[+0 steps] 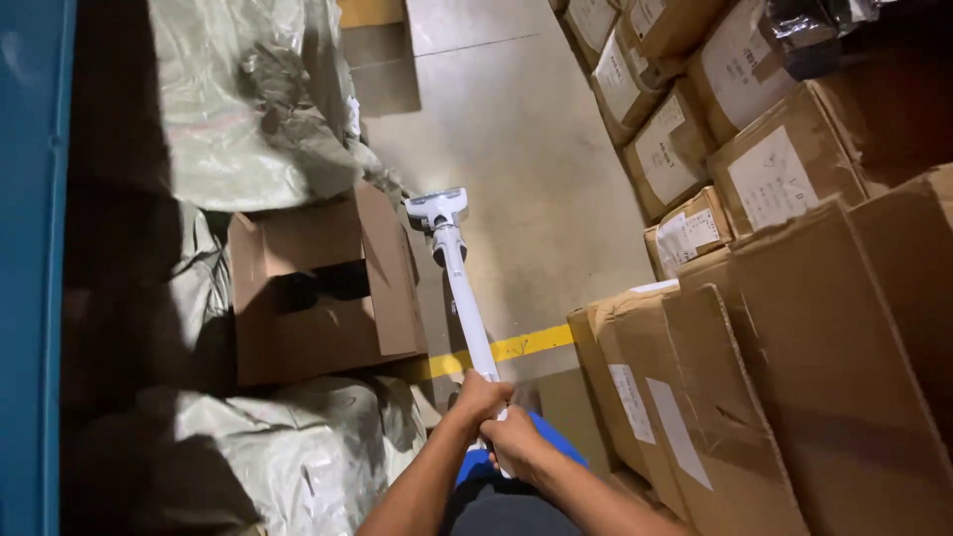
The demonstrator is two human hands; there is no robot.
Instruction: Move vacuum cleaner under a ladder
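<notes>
Concrete floor (516, 129) (yellow line (516, 347) across) carries cardboard boxes (794, 298), sacks (248, 99), vacuum head (437, 206).

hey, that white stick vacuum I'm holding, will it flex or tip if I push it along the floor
The white stick vacuum looks like a rigid tube, so probably no flex. Its small head may swivel. Both hands, left hand and right hand, grip the top, which should steady it.

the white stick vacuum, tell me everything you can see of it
The white stick vacuum is a slim cleaner that looks like plastic: a long straight white tube ending in a flat, wide floor head with grey trim and a dark joint just above it. It slants away from the person, head down on the grey concrete floor beside an open cardboard box, the tube crossing a yellow floor line. Left hand and right hand both grip its near end, which they hide.
</notes>
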